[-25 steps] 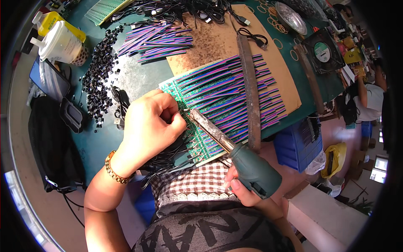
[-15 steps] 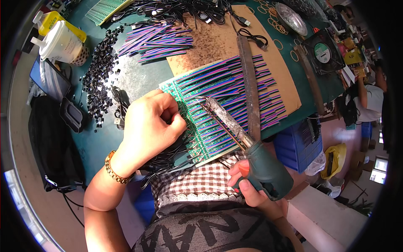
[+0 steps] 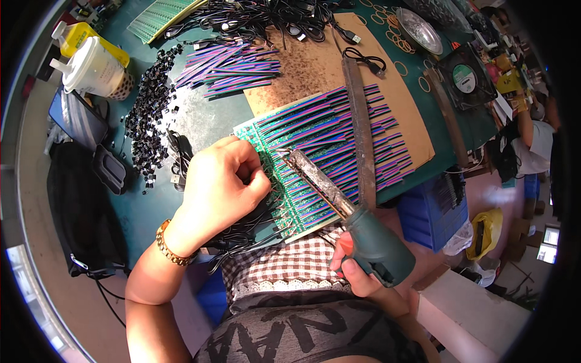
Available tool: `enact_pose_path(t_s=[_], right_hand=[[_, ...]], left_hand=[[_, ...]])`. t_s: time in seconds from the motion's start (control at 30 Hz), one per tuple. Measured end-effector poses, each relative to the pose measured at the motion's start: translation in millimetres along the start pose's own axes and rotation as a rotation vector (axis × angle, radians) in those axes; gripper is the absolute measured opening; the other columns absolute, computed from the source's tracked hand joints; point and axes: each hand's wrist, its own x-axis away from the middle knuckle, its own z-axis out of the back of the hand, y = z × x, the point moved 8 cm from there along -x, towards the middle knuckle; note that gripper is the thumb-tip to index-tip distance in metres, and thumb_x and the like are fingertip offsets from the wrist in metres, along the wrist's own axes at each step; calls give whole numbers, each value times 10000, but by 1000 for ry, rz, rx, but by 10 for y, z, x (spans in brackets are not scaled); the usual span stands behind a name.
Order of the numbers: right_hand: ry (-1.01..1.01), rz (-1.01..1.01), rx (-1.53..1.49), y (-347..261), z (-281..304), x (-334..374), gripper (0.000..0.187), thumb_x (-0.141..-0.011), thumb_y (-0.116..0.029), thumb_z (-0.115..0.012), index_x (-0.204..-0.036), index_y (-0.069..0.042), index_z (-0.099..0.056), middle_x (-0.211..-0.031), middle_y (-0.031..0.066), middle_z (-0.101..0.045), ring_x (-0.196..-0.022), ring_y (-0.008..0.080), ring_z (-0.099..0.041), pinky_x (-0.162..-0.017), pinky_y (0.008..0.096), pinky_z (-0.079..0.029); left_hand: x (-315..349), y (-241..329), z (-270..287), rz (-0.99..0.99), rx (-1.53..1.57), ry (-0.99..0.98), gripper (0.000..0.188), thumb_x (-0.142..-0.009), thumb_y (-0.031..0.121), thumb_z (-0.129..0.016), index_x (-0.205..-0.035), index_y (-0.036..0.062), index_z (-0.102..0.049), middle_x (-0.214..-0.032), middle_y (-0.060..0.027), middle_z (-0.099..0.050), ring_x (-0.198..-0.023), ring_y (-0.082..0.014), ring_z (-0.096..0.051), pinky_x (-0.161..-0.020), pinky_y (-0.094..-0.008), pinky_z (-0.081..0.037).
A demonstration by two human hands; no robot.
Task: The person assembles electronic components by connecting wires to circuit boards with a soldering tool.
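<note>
My right hand (image 3: pixel 361 277) is wrapped round the handle of a dark green soldering iron (image 3: pixel 324 189). Its bent tip hangs over the left part of a green circuit board panel (image 3: pixel 261 143), close to my left fingers. Rows of blue, pink and black ribbon wires (image 3: pixel 327 130) run rightward from this panel. My left hand (image 3: pixel 223 181) is closed in a pinch at the panel's left edge; the hand itself hides what is between the fingertips. Black cables (image 3: pixel 239 233) lie below that hand and along the panel's lower left edge.
A metal bar (image 3: pixel 361 136) lies across the wires on brown cardboard (image 3: pixel 402 136). Loose ribbon wires (image 3: pixel 233 66), small black parts (image 3: pixel 151 115) and bundled black USB cables (image 3: pixel 260 18) lie beyond. A lidded drink cup (image 3: pixel 97 69) stands far left; a small fan (image 3: pixel 466 78) lies right.
The soldering iron has moved slightly left over the panel, its tip nearer my left hand. My left hand keeps its pinch at the edge. The whole view has shifted a little.
</note>
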Motion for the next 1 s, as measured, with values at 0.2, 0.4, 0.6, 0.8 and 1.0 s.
enact_pose_path(t_s=[0.2,0.4,0.6,0.8,1.0], right_hand=[[5,-11,-125,4,25,-33,391,-924,-194,-545,-1240,18,-456,-776,136,-583,-638,173,-564,-584,289,-462],[171,-145,-401,50,75,-18,180,-782,-76,-670,-949,-11,-648,-855,86,-651,-798,226,-628,-705,316,-494],[61,59,-182,-70,29,-110,256,-871,-93,-587,-1104,6,-553,-773,105,-590,-634,168,-575,-558,303,-472],[19,-223,-219,77,-16,-97,279,-721,-49,-687,-986,33,-654,-898,116,-680,-769,260,-668,-713,322,-534],[39,-140,-151,-46,11,-200,271,-717,-33,-684,-975,44,-652,-897,124,-680,-780,265,-670,-725,321,-537]], left_hand=[[-11,29,46,100,-7,0,117,-679,93,-665,-646,35,-569,-638,-87,-548,-554,-226,-554,-539,-343,-451],[-27,-48,32,152,62,64,106,-680,81,-671,-655,17,-590,-656,-80,-536,-544,-191,-531,-535,-310,-440],[-97,-159,-12,241,125,-95,76,-727,42,-653,-701,6,-591,-617,33,-514,-553,-23,-442,-504,-199,-367],[-132,-157,3,254,113,-98,82,-690,55,-656,-673,0,-598,-621,-17,-532,-537,-82,-470,-512,-240,-398],[-118,-179,-3,262,102,-74,95,-652,63,-663,-643,-7,-600,-623,-78,-540,-526,-158,-513,-525,-289,-432]])
